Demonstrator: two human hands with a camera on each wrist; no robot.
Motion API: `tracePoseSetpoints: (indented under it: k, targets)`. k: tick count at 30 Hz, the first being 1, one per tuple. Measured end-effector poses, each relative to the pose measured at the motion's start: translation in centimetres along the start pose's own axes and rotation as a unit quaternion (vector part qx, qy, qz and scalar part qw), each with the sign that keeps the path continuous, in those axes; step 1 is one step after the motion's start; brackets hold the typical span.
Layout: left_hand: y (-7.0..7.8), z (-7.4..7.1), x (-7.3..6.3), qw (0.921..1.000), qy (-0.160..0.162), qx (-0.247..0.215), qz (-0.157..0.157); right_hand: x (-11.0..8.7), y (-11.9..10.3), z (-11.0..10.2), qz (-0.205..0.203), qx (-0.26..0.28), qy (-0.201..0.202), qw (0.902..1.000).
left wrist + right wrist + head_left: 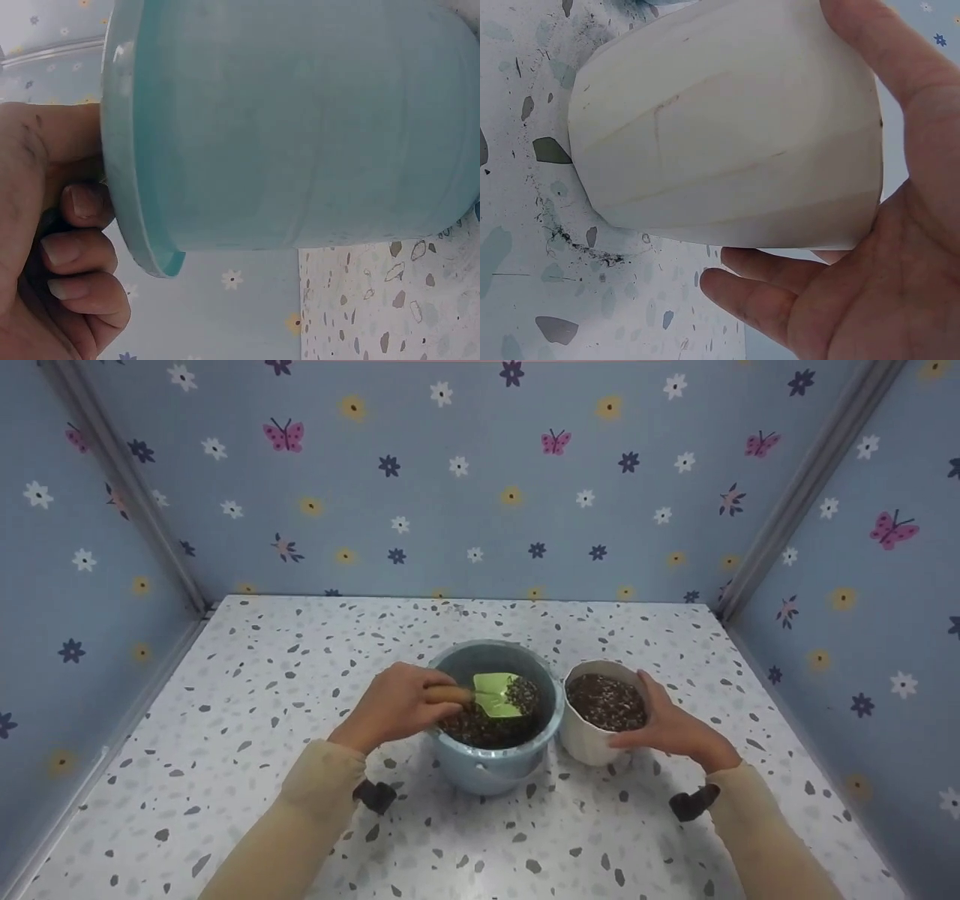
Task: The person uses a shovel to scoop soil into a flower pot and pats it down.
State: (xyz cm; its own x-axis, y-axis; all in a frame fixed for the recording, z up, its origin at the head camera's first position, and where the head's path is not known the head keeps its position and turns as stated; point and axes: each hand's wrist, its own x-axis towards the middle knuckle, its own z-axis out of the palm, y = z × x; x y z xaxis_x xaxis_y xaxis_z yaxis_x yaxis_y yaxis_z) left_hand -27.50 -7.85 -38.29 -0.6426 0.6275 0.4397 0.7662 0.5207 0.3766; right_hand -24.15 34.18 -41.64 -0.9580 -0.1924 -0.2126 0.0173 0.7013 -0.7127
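Observation:
My left hand (405,701) grips the wooden handle of a small green trowel (496,694) over a light blue bucket (487,769). Dark soil lies in the bucket, and some sits on the trowel's blade. In the left wrist view, curled fingers (79,251) show beside the bucket's rim (124,150); the handle is mostly hidden there. Just right of the bucket stands a white pot (589,742), upright and filled with dark soil. My right hand (670,724) holds this pot at its right side, thumb near the front rim and fingers around the far side.
The white speckled table (300,810) carries both containers. Dark crumbs of soil (577,247) lie on it near the pot's base. Blue patterned walls (480,472) rise at the back, left and right.

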Motion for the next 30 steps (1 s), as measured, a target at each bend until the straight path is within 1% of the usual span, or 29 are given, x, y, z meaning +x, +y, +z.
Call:
tracePoseSetpoints:
  k: [3, 4, 7, 10, 16, 21, 23, 27, 30]
  targets:
    - [0.1, -0.3, 0.0, 0.9999, 0.000, -0.013, -0.005, 0.0, 0.0, 0.0, -0.005, 0.010, -0.002, 0.9999]
    - [0.1, -0.4, -0.1, 0.9998, -0.001, -0.019, -0.009, 0.0, 0.1, 0.0, -0.006, 0.013, -0.003, 0.9999]
    - [0.1, -0.7, -0.1, 0.9985, 0.001, -0.041, -0.036, 0.1, 0.0, 0.0, -0.012, 0.015, 0.000, 0.9998]
    - [0.1, -1.0, 0.0, 0.9975, 0.001, -0.054, -0.044, 0.3, 0.0, -0.1, -0.014, 0.015, 0.007, 0.9998]
    - [0.2, -1.2, 0.4, 0.9971, -0.003, -0.067, -0.037, 0.1, 0.1, 0.0, -0.007, 0.015, 0.003, 0.9999]
    - [0.4, -1.5, 0.8, 0.9967, 0.006, -0.068, -0.044, 0.1, 0.0, -0.1, -0.009, 0.016, 0.002, 0.9998]
    - [0.5, -1.5, 1.1, 0.9967, 0.007, -0.067, -0.046, 0.1, 0.0, -0.1, -0.008, 0.013, 0.002, 0.9999]
    - [0.6, -1.2, 1.8, 0.9974, 0.001, -0.060, -0.039, 0.0, 0.1, -0.1, -0.004, 0.004, 0.004, 1.0000]
    - [0.7, -1.2, 2.2, 0.9981, 0.004, -0.050, -0.034, 0.1, 0.0, 0.0, -0.005, 0.012, -0.001, 0.9999]
